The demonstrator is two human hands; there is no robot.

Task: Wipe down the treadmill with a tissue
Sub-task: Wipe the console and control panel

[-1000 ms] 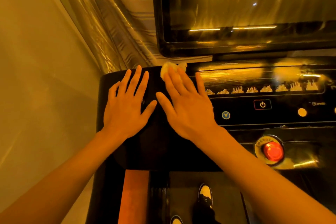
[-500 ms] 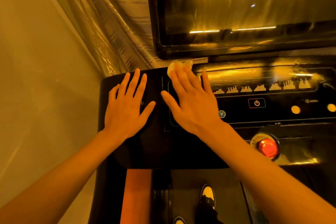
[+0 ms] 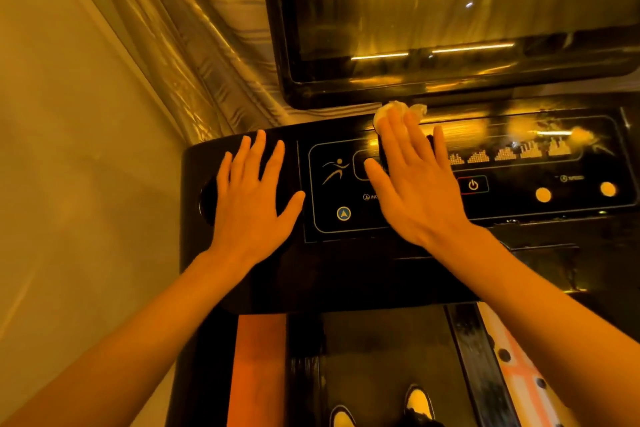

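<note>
1. The right hand [image 3: 419, 191] lies flat with straight fingers. Its fingertips press down on a small crumpled white paper tissue [image 3: 394, 111]. The tissue pokes out at 12 o'clock from the hand, at the far edge of the panel.
2. The left hand [image 3: 249, 198] lies flat too, with its fingers straight and spread, holding nothing. It is at 9 o'clock from the right hand, near it but not touching.
3. Both hands rest on the shiny black control panel [image 3: 277, 281] of the treadmill.
4. Between the hands is a gold running-man picture [image 3: 334, 170]. A round blue arrow button [image 3: 343, 213] sits at 6 o'clock from it.
5. At 3 o'clock, just beside the right hand, is a red-edged power button [image 3: 473, 184]. Past it are two round yellow dots [image 3: 543, 194].
6. At 12 o'clock from the tissue is a big dark shiny screen [image 3: 450, 10] with yellow light stripes in it.
7. At 6 o'clock from the panel is the dark walking belt [image 3: 381, 350] with black-and-white shoes [image 3: 417, 400] on it. A long orange strip [image 3: 256, 367] runs at 9 o'clock from the shoes.
8. A shiny striped curtain [image 3: 194, 45] hangs at 11 o'clock from the left hand.
</note>
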